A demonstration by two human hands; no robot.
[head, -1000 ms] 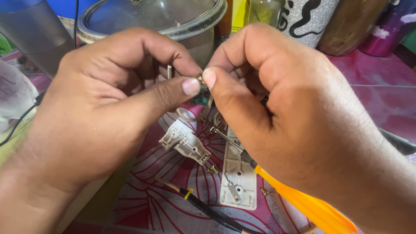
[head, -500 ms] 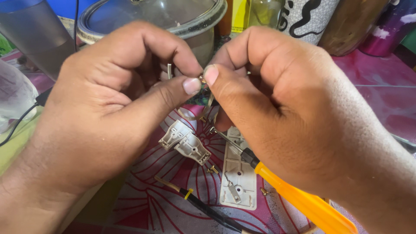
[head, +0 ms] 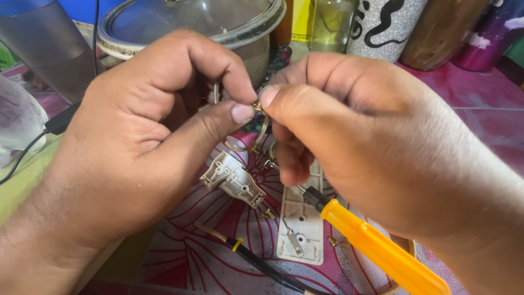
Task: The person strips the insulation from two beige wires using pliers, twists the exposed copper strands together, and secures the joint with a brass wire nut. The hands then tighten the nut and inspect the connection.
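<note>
- Left hand and right hand meet thumb-tip to thumb-tip above the white backplate; both grips are pinched together on one small brass part, only partly visible between the fingers.
- A thin wire loop hangs from the pinch, just above the backplate.
- Judged state: disassembly looks done. The backplate lies open on the patterned worktop, with a separate white plastic insert just left of it and a loose brass screw between them.
- Orange-handled screwdriver rests with its tip over the backplate's upper right, not in hand.
- A black cable end lies lower left of the backplate, unconnected.
- Judged remaining: fitting the brass part, wiring, closing up. Cannot tell whether the part is being loosened or tightened.
</note>
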